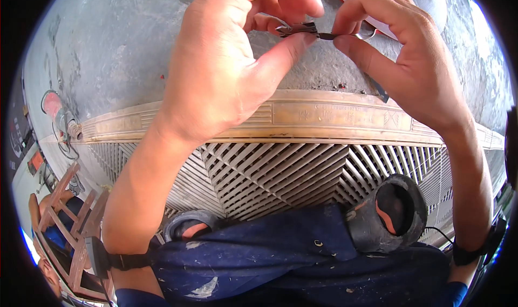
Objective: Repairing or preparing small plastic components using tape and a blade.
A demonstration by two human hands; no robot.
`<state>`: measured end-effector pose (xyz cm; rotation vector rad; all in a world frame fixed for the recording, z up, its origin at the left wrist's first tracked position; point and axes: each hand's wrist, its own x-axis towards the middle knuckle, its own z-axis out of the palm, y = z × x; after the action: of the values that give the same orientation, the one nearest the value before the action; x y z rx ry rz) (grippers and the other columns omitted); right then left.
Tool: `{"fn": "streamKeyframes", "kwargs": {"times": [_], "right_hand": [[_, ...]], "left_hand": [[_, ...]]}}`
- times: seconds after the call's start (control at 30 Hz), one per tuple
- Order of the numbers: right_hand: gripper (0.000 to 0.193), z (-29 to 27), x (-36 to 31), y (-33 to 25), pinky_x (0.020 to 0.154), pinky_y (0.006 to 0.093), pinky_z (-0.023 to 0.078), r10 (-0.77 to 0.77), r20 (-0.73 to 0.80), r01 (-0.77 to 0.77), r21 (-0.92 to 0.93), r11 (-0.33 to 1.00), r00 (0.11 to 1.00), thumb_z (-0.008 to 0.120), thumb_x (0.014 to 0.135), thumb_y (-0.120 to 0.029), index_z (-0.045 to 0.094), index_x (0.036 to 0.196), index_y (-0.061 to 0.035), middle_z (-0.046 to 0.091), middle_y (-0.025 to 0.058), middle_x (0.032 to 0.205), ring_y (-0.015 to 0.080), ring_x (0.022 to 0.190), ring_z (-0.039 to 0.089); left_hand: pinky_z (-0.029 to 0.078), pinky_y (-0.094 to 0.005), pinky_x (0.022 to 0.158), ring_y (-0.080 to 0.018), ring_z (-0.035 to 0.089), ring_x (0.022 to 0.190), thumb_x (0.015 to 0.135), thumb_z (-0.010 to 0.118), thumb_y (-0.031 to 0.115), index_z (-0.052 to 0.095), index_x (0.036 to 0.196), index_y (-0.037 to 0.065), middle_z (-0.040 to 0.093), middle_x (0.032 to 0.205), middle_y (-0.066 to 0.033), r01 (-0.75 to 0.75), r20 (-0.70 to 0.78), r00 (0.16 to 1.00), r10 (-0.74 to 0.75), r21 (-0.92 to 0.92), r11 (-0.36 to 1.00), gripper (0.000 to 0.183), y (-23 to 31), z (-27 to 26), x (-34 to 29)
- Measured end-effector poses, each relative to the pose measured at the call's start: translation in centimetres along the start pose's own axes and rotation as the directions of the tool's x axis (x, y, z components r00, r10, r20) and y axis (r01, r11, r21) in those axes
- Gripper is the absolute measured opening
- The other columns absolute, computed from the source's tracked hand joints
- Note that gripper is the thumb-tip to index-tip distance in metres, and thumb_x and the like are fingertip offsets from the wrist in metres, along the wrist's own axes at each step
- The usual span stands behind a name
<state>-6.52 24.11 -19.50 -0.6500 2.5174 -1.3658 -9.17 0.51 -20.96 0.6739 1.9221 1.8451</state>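
My left hand (213, 70) is raised near the top middle, its thumb pressed against a small dark metal piece (297, 30) with bent, shiny edges. Opposite it, my right hand (407, 53) pinches a thin dark strip (326, 36) between thumb and forefinger. The strip's tip meets the metal piece at my left thumb; whether the two are joined I cannot tell. A curved shiny bit (368, 35) shows behind the right fingers. Both pieces are too small and partly covered for me to name their exact kind.
Beyond my hands lies a grey, stained surface (129, 43), edged by a brass-coloured ornamented band (340, 115) over slanted slats (270, 172). Two dark round-mouthed objects (372, 221) with orange inside flank my blue, paint-spotted clothing (259, 253). At left, a person sits by a wooden chair (75, 226).
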Motion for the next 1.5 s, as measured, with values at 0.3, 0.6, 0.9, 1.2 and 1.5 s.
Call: {"fn": "streamKeyframes", "kwargs": {"times": [0.3,0.6,0.9,1.2,1.5], "right_hand": [[0.012,-1.2,-0.2,-0.9,0.082,0.0339,0.048,0.246,-0.004,-0.239,0.221,0.945,0.969,0.07,0.093,-0.015,0.065,0.092,-0.0039,0.066,0.0049,0.091,0.015,0.088,0.061],[0.016,0.5,-1.1,-1.3,0.082,0.0317,0.05,0.167,-0.178,-0.175,-0.032,0.984,0.97,0.077,0.089,-0.013,0.067,0.094,-0.0027,0.068,0.0058,0.089,0.0145,0.084,0.063],[0.023,0.2,-1.1,0.0,0.087,0.0378,0.051,-0.358,-0.076,0.278,-0.488,0.827,0.931,0.081,0.077,0.002,0.069,0.096,-0.0022,0.07,0.0088,0.092,0.0256,0.091,0.068],[0.024,0.2,-1.0,-0.9,0.086,0.0395,0.052,-0.41,-0.048,0.309,-0.58,0.754,0.911,0.082,0.076,-0.001,0.069,0.097,-0.0023,0.071,0.01,0.092,0.0273,0.092,0.069],[0.029,0.3,-1.3,-0.6,0.085,0.0393,0.052,-0.406,-0.022,0.322,-0.571,0.755,0.913,0.084,0.075,-0.003,0.071,0.101,-0.0024,0.072,0.009,0.094,0.0275,0.096,0.068]], "left_hand": [[0.047,-0.0244,0.067,-0.0092,0.056,0.076,0.087,0.077,0.001,0.062,0.097,0.003,0.063,0.092,-0.0034,-0.326,0.112,0.934,0.338,0.651,0.686,0.019,-1.2,-1.4,0.4],[0.05,-0.0283,0.078,-0.0158,0.065,0.09,0.081,0.082,0.01,0.07,0.099,0.004,0.069,0.089,-0.0057,-0.255,0.06,0.952,0.3,0.7,0.668,0.023,1.3,-0.5,-0.6],[0.047,-0.0241,0.072,-0.0076,0.059,0.079,0.099,0.066,0.038,0.071,0.09,0.0,0.068,0.085,-0.0028,0.426,-0.022,0.9,-0.436,0.258,0.867,0.04,3.0,1.4,0.0],[0.04,-0.019,0.06,-0.0039,0.054,0.065,0.099,0.066,0.037,0.071,0.094,0.005,0.066,0.078,0.0015,0.605,0.081,0.793,-0.604,0.004,0.796,0.033,3.8,1.2,0.4],[0.042,-0.0199,0.058,-0.0049,0.059,0.065,0.099,0.066,0.032,0.069,0.093,0.006,0.067,0.081,0.0015,0.624,0.12,0.781,-0.613,-0.116,0.773,0.027,3.2,1.5,0.0]]}}
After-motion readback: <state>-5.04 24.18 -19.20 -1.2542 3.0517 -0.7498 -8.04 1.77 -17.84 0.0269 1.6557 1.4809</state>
